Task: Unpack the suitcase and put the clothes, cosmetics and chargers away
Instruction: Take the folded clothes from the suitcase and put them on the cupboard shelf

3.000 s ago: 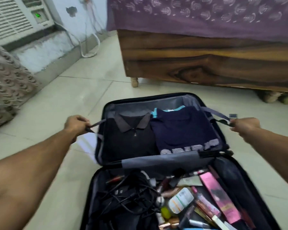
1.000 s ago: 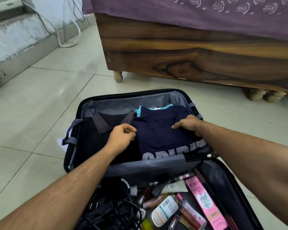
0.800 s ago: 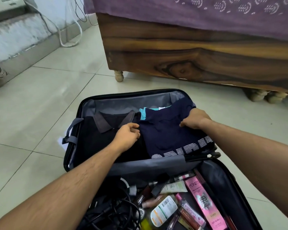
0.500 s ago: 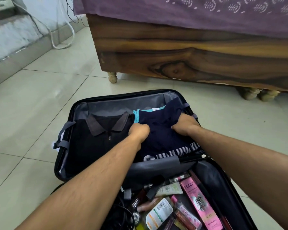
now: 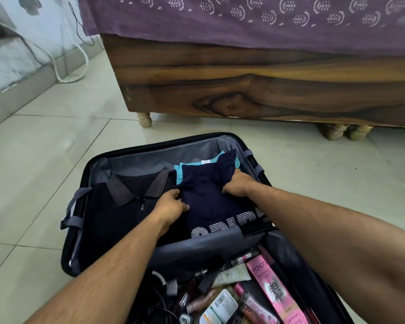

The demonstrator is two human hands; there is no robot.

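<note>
Two halves of an open suitcase (image 5: 76,232) lie flat on pale floor tiles (image 5: 45,160). Nearest, cosmetics (image 5: 270,293) and dark cables (image 5: 154,302) crowd the near half. Over in the far half, the left hand (image 5: 171,209) grips the navy shirt's (image 5: 211,199) left edge, the right hand (image 5: 237,185) clutches its far right corner, cloth bunching between. A black polo (image 5: 117,206) lies alongside, left. Beyond stands a wooden bed (image 5: 255,85) under a purple sheet (image 5: 243,22).

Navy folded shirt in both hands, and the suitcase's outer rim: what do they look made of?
Navy folded shirt: soft matte knit fabric, likely cotton; it bunches under the left hand and right hand. Black suitcase rim: hard glossy shell, probably plastic.
</note>
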